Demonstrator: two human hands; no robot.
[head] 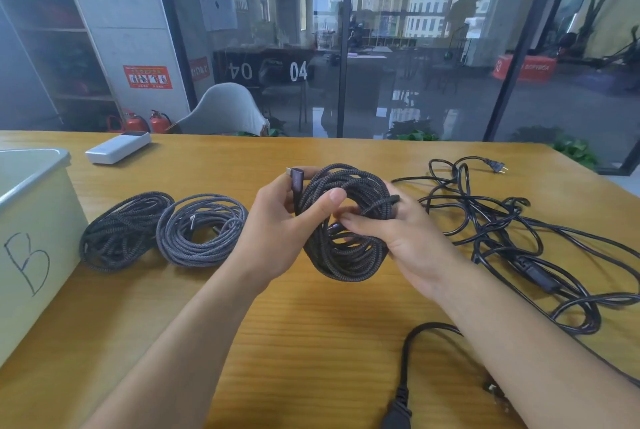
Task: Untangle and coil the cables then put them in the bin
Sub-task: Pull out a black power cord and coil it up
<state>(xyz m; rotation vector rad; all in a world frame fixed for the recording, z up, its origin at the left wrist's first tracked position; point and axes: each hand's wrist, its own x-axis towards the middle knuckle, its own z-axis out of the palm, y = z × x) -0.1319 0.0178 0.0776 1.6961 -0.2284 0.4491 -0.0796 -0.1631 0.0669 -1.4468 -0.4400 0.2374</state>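
**Third braided coil being finished in hand; black power leads not yet sorted**

At the far left, the bin (31, 220), marked with a hand-drawn "B", stands on the tabletop (311, 324); no cable can be seen inside it from this angle. Just beside it, two finished coils (162, 231) of braided cable are laid flat, touching each other at their rims.

In the middle, a third braided coil (346, 224) is held upright above the tabletop between both hands. The left hand (280, 231) is clamped on the coil's left side, thumb across the front of the strands, with an angled connector (297, 176) sticking up beside the fingers. The right hand (408, 238) is curled around the coil's right side, and its fingertips (349, 220) are pressed into the centre, where the cable's loose end appears to be tucked.

The step in hand is judged to be the securing of this coil. The next move would call for the end to be fixed so that the loops are not sprung open, after which the coil can be laid down or carried left to the bin.

To the right, a tangle of black power cables (512, 231) is spread out, well apart from the bin and close to the right hand; it is yet to be untangled. Another black lead (405, 376) lies near the bottom edge.
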